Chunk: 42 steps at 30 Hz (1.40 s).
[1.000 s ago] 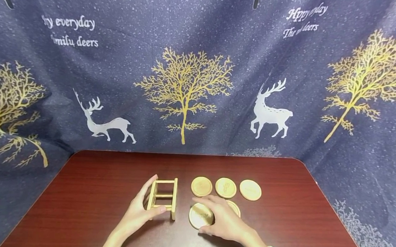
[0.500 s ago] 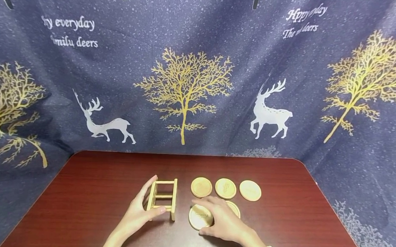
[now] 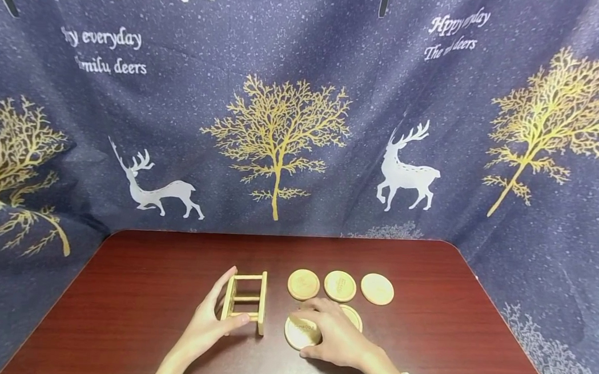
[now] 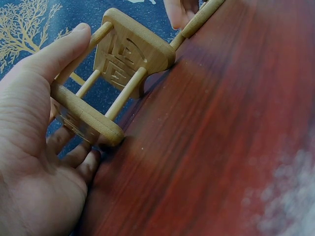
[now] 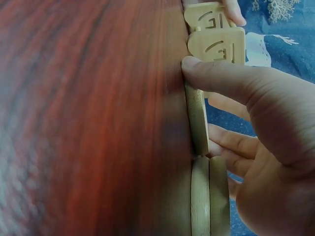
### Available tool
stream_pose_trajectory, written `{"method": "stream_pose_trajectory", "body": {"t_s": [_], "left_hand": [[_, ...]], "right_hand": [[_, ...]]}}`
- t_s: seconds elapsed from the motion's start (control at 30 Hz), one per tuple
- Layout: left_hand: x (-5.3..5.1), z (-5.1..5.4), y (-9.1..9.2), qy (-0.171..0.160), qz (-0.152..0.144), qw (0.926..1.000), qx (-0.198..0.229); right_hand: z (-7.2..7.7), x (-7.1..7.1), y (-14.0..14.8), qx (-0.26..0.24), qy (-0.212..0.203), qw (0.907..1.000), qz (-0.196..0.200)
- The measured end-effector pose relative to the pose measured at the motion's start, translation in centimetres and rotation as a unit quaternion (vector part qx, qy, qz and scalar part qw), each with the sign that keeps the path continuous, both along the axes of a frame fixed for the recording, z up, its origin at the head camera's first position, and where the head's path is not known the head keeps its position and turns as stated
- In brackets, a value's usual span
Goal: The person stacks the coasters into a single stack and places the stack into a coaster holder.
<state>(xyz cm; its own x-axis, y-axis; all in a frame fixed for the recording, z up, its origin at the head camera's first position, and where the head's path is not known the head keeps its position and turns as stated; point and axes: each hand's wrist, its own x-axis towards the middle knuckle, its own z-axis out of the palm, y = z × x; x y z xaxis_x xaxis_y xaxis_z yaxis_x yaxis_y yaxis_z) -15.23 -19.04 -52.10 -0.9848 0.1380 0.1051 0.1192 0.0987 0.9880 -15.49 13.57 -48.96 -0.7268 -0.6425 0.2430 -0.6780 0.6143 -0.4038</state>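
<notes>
My left hand [image 3: 208, 318] grips a small light-wood coaster rack [image 3: 263, 302], its thumb on a front rod and its fingers behind the left panel. In the left wrist view the rack's end panel [image 4: 130, 49] has a carved character, and round rods join the panels. Right of the rack, my right hand [image 3: 339, 335] holds a round wooden coaster [image 3: 300, 331] lying on the table, with the thumb at its near edge and fingers over its far side. The right wrist view has the thumb on this coaster's edge [image 5: 198, 118]. A second coaster [image 3: 353, 316] is partly hidden behind the right hand.
Three more round coasters lie in a row behind the right hand: left [image 3: 304, 284], middle [image 3: 340, 286] and right [image 3: 377, 289]. All rest on a dark red wooden table [image 3: 160, 270]. A blue cloth [image 3: 338, 52] with deer and trees hangs behind it.
The fingers of my right hand have drawn in over the front-left coaster. My left hand and the rack hold their place. The head view has shifted very slightly.
</notes>
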Motion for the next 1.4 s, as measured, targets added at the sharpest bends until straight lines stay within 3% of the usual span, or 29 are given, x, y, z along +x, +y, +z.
{"method": "stream_pose_trajectory", "body": {"t_s": [0.6, 1.2, 1.4], "left_hand": [[-0.04, -0.1, -0.08, 0.004, -0.012, 0.9999, 0.011], [-0.06, -0.24, -0.1, 0.008, -0.002, 0.9999, -0.007], [-0.14, -0.2, -0.05, 0.001, -0.002, 1.0, -0.004]], "right_hand": [[0.37, 0.11, -0.02, 0.017, 0.001, 0.9999, -0.002], [0.57, 0.29, 0.11, -0.004, -0.002, 1.0, -0.008], [0.76, 0.26, 0.13, -0.017, 0.013, 0.9998, 0.0]]}}
